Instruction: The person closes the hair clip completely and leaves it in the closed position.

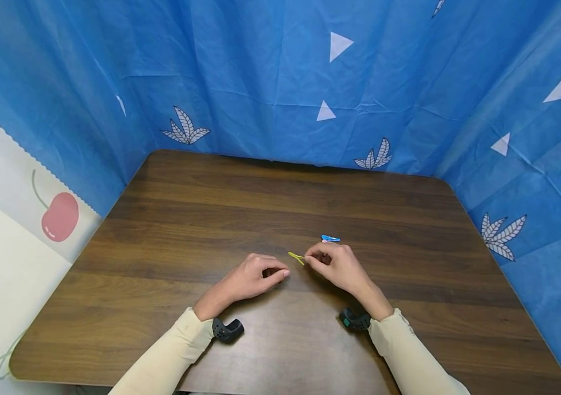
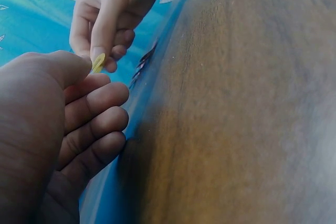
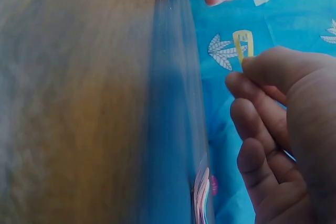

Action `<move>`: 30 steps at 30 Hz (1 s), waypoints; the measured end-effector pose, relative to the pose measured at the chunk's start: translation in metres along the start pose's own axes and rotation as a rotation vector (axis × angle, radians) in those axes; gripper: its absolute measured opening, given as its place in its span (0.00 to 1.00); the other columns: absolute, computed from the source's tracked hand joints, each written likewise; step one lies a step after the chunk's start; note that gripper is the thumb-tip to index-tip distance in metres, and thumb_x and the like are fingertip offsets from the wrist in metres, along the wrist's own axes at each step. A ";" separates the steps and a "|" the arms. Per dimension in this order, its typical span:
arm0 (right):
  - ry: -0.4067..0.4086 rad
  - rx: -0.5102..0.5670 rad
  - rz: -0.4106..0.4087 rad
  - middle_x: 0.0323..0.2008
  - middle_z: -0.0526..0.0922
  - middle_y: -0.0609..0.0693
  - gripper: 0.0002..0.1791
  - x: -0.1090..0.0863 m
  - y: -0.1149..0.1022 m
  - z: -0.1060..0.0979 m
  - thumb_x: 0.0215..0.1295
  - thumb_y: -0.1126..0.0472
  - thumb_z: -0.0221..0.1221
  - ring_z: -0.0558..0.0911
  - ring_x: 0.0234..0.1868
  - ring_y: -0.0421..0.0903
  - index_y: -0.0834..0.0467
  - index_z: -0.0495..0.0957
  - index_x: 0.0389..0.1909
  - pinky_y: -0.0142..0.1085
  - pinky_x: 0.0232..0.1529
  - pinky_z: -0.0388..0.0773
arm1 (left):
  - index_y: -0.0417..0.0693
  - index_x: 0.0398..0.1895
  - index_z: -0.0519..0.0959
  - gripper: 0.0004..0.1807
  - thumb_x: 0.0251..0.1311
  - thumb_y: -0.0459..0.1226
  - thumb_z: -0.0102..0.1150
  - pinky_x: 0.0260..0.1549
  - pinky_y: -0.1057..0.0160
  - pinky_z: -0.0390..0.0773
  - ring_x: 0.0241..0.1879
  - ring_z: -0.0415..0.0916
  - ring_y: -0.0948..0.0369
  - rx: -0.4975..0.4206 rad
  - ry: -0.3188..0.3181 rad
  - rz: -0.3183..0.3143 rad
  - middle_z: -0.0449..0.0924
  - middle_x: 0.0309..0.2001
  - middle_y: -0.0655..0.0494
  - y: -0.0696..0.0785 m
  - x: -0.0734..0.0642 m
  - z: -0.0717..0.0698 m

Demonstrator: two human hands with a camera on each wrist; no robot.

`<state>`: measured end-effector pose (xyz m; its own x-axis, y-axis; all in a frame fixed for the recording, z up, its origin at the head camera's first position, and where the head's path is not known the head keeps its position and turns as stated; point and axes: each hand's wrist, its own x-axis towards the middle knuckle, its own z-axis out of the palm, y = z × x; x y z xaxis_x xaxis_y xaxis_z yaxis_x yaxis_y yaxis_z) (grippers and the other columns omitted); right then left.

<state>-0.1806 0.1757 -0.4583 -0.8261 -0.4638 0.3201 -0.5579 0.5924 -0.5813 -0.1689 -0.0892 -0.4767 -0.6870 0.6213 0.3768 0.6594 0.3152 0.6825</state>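
A small yellow snap hair clip (image 1: 296,256) is pinched between the thumb and forefinger of my right hand (image 1: 338,267), above the table. The right wrist view shows the clip (image 3: 250,42) with its frame pointing up and away from the fingertips. My left hand (image 1: 257,276) is to the left of the clip, its fingers loosely bent and its thumb near the forefinger, holding nothing. Just behind my right hand lies a blue hair clip (image 1: 330,238), with a bit of pink beside it. My right hand partly hides these clips.
The brown wooden table (image 1: 211,203) has rounded corners. A blue patterned curtain (image 1: 280,71) hangs along its back and sides. At the left is a pale cloth (image 1: 9,219) with a cherry print. The right wrist view shows several clips (image 3: 201,195) bunched together on the table.
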 end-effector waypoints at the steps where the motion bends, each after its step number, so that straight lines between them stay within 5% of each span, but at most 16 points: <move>1: -0.001 0.013 -0.006 0.30 0.83 0.37 0.04 0.000 0.000 0.000 0.68 0.61 0.68 0.74 0.27 0.34 0.47 0.87 0.38 0.31 0.29 0.75 | 0.48 0.42 0.89 0.08 0.72 0.39 0.62 0.40 0.68 0.81 0.37 0.81 0.71 -0.002 0.002 0.000 0.88 0.38 0.62 0.000 0.000 0.000; 14: -0.028 0.197 -0.039 0.28 0.82 0.38 0.04 -0.002 0.000 -0.001 0.68 0.60 0.68 0.72 0.24 0.38 0.46 0.87 0.38 0.30 0.24 0.70 | 0.48 0.46 0.89 0.10 0.74 0.41 0.61 0.37 0.69 0.80 0.34 0.79 0.71 -0.003 -0.018 -0.042 0.88 0.40 0.61 0.000 0.000 0.000; 30: -0.083 0.283 -0.033 0.27 0.84 0.49 0.06 -0.003 -0.016 -0.010 0.63 0.72 0.68 0.75 0.24 0.42 0.58 0.86 0.35 0.32 0.24 0.71 | 0.48 0.41 0.89 0.10 0.74 0.40 0.60 0.33 0.70 0.77 0.30 0.75 0.71 -0.015 -0.011 -0.052 0.86 0.33 0.63 0.000 0.001 0.000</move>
<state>-0.1701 0.1738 -0.4420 -0.7921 -0.5391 0.2864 -0.5300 0.3744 -0.7609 -0.1690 -0.0888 -0.4762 -0.7169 0.6124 0.3332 0.6181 0.3371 0.7102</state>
